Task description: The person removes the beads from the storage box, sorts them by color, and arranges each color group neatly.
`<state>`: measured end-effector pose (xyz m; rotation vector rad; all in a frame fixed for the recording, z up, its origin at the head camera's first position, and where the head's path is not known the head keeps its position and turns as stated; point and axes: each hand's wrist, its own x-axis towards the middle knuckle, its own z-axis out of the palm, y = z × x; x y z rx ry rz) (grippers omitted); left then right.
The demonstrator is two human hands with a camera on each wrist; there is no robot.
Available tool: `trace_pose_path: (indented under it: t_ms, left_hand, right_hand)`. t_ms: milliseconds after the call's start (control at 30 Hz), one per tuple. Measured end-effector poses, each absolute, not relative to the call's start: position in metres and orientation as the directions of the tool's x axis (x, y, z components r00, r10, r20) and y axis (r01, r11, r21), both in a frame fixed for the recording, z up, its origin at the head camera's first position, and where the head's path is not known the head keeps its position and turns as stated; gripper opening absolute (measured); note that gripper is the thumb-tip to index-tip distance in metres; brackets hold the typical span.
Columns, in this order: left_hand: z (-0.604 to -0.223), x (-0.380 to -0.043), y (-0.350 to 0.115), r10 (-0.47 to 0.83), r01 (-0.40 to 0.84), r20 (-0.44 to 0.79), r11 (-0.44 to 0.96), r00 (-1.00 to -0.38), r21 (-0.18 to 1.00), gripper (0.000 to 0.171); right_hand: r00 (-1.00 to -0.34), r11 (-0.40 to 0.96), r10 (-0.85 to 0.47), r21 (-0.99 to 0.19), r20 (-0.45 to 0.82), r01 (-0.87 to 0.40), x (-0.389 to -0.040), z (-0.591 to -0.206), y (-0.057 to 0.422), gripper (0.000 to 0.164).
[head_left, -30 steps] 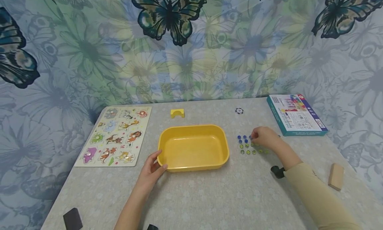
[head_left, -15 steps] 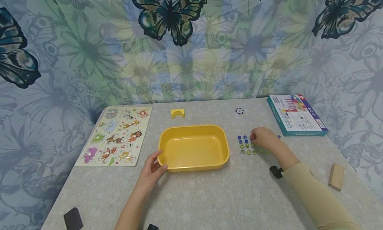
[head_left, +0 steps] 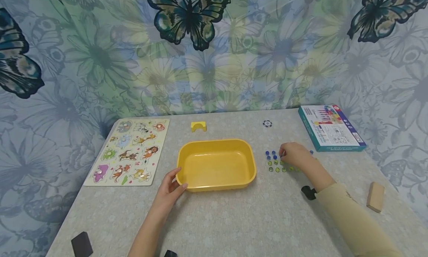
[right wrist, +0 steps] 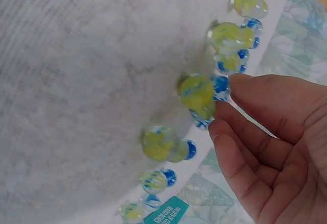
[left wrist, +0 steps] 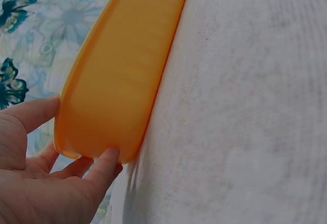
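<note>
A shallow yellow plastic tray (head_left: 215, 186) sits mid-table. My left hand (head_left: 168, 188) grips its near left corner, thumb on the front wall and fingers along the left end. In the left wrist view, those fingertips press on the tray's orange-looking wall (left wrist: 115, 66). To the right of the tray lie rows of glass marbles, blue ones (head_left: 268, 158) at the back and yellow-green ones (head_left: 277, 170) in front. Over them is my right hand (head_left: 295, 154), its thumb and fingertips pinching a blue marble (right wrist: 221, 88), while the hand hides part of the rows.
An animal puzzle board (head_left: 128, 153) lies at the left. Behind the tray are a yellow arch block (head_left: 198, 126) and a poker chip (head_left: 267, 124). A game box (head_left: 332, 128) occupies the back right. Wooden block (head_left: 376, 197) and dark block (head_left: 81, 244) lie nearer the front corners.
Over the last second my right hand has shifted only slightly, uncovering a blue marble near the box. My left hand and the tray have stayed in place.
</note>
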<state>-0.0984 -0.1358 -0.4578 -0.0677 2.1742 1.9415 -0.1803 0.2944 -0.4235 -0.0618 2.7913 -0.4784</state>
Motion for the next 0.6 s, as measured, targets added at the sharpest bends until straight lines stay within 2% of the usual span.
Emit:
trace_pose_path:
  t_ms: [167, 433, 500, 600]
  left_hand:
    - [-0.457, -0.099, -0.136, 0.114, -0.186, -0.200, 0.125, -0.973, 0.975, 0.058]
    - [-0.451, -0.100, -0.135, 0.119, -0.178, -0.196, 0.147, -0.973, 0.973, 0.055]
    - [-0.446, -0.100, -0.136, 0.124, -0.144, -0.171, 0.200, -0.978, 0.969, 0.057]
    - [-0.431, -0.101, -0.136, 0.128, -0.037, -0.090, 0.367, -0.988, 0.929, 0.064]
  right_hand:
    - [-0.970, 0.933, -0.097, -0.360, -0.222, -0.011, -0.173, -0.414, 0.297, 0.024]
    - [-0.991, 0.909, -0.123, -0.408, -0.052, -0.091, -0.153, -0.390, 0.293, 0.050]
    - [-0.992, 0.904, -0.125, -0.415, -0.025, -0.103, -0.145, -0.384, 0.288, 0.055]
    - [-0.991, 0.900, -0.132, -0.415, 0.034, -0.134, -0.131, -0.376, 0.278, 0.061]
